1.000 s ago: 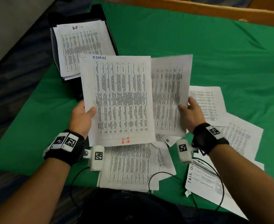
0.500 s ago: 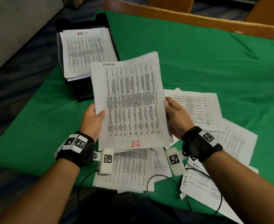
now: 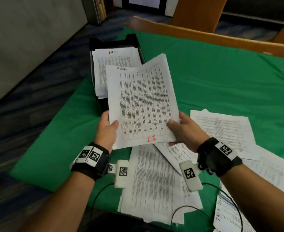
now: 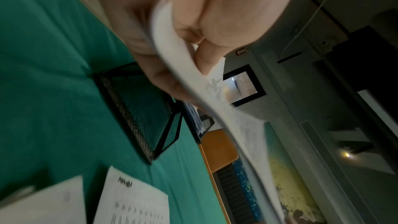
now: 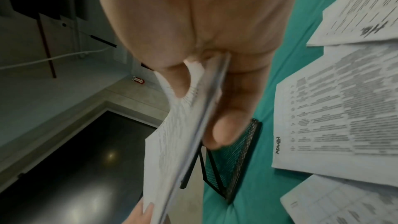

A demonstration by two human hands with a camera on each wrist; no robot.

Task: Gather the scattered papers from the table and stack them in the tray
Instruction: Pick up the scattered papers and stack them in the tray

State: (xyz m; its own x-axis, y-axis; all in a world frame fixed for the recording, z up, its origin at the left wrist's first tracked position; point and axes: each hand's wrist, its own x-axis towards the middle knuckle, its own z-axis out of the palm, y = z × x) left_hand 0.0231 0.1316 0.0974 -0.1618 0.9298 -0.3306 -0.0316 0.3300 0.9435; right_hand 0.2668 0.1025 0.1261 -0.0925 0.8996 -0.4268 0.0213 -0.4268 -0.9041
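I hold a small sheaf of printed papers up above the green table, its top sheet marked "ADMIN" and a red "11". My left hand pinches its lower left edge, thumb on top. My right hand pinches its lower right edge. Seen edge-on, the sheaf sits between thumb and fingers, and likewise the sheaf in the right wrist view. The black mesh tray stands at the far left with a stack of papers in it. Several loose papers lie scattered on the cloth.
The green cloth covers the table, with a wooden edge at the far side. More sheets lie near the front edge under my wrists. Cables trail from the wrist cameras. Floor lies to the left of the table.
The two separate sheets came together into one sheaf. Both hands moved it forward and left, toward the tray, and the right hand shifted onto its lower right edge.
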